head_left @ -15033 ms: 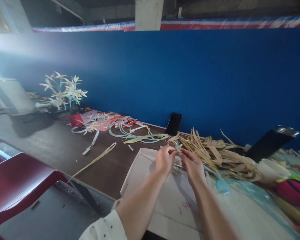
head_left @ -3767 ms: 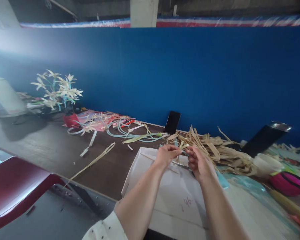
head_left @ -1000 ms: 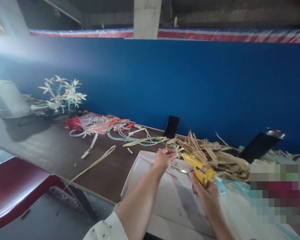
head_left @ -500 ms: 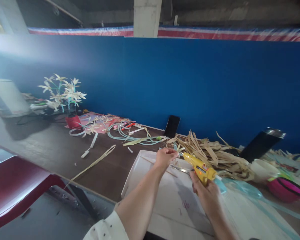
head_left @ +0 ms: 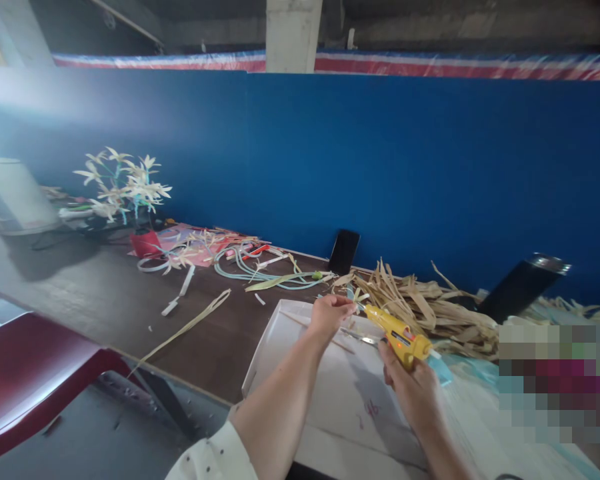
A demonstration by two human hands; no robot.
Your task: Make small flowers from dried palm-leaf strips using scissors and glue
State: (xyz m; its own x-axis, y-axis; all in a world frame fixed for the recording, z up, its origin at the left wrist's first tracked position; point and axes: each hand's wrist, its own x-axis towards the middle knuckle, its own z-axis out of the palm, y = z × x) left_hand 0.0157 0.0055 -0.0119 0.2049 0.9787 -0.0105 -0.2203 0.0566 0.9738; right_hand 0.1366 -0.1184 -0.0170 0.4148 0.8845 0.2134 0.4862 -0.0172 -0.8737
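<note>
My right hand [head_left: 414, 387] is wrapped round the handle of a yellow hot glue gun [head_left: 397, 337], whose small orange light shows. The gun's nozzle points left, right by the fingertips of my left hand [head_left: 333, 315]. Those fingers are closed in a pinch on a small pale flower [head_left: 361, 297] with thin petals; its lower part is hidden by the fingers. Both hands are above a white box lid [head_left: 330, 393]. A pair of scissors [head_left: 365, 339] lies on the lid between my hands, partly covered, and a thin stick [head_left: 294, 320] lies beside my left wrist.
Dried husks [head_left: 415, 297] are heaped behind the glue gun. A black phone [head_left: 345, 251] leans on the blue partition [head_left: 380, 160]. Coiled pale tubing [head_left: 250, 275] and a pot of pale flowers [head_left: 146, 243] stand left. A black flask [head_left: 523, 287] is at right. Blurred blocks cover the lower right.
The glue gun has shifted very slightly left, toward my left fingertips. Both hands keep their hold. Otherwise the view has only drifted a little.
</note>
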